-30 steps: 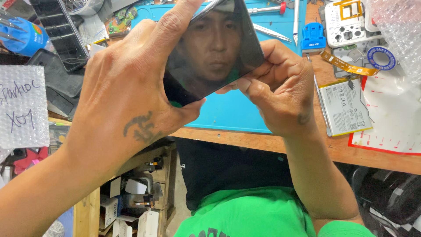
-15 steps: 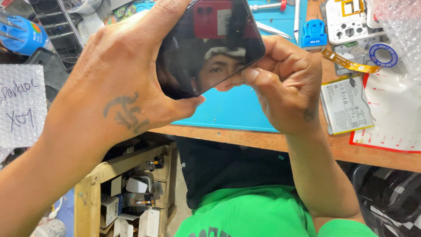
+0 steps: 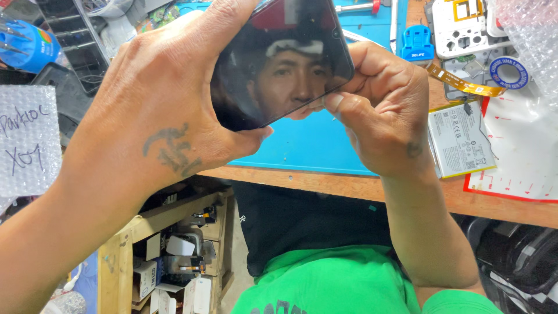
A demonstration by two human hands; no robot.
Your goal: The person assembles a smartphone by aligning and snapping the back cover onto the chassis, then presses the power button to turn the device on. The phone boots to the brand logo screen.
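Left hand [image 3: 157, 134] grip clamped on the left side of a black phone screen panel [image 3: 282, 64], thumb under its lower edge, fingers over the top. Panel is glossy, dark, mirror-like, rounded corners, tilted, held above the blue work mat [image 3: 314, 145] on the wooden bench [image 3: 407, 195]. Right hand [image 3: 383, 116] grip pinches the panel's right lower edge. Phone battery [image 3: 459, 139] lies just right.

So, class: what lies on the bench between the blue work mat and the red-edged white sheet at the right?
In the head view, a flat phone battery lies on the wooden bench between the blue mat and the white sheet.
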